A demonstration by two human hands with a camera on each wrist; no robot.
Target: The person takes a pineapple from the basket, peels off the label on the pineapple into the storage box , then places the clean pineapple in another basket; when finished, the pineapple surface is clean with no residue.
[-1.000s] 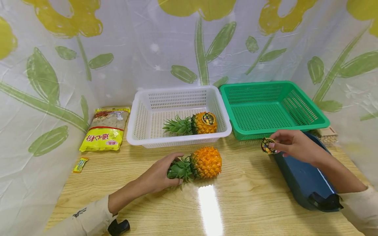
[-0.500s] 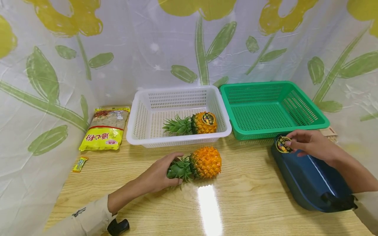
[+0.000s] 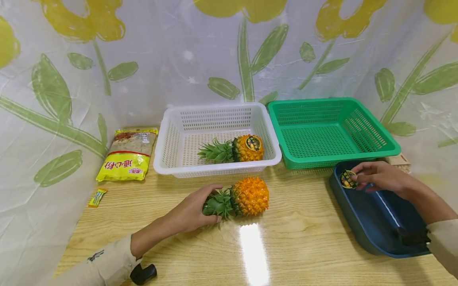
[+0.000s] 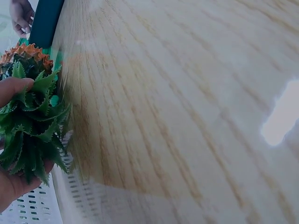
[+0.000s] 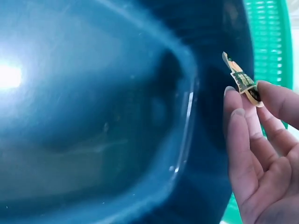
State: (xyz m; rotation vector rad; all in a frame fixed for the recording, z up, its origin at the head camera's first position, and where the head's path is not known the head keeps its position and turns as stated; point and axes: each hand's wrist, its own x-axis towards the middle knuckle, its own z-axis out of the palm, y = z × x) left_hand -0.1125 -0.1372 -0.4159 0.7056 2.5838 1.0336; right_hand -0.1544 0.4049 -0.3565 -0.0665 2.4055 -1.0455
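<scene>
One pineapple (image 3: 247, 147) in the left basket (image 3: 171, 135), another pineapple (image 3: 248, 196) before it on the table (image 3: 304, 238)

Bare hands, beige long sleeves, black wrist-worn device, small dark print on left sleeve

Glossy wooden table (image 3: 293, 246), flower-print plastic curtain (image 3: 171, 59)

Bare desk (image 3: 293, 222) is left open between pineapple (image 3: 247, 196) and blue tub (image 3: 372, 222). The far side is blocked by white basket (image 3: 218, 169) and green basket (image 3: 322, 161), set touching.
</scene>
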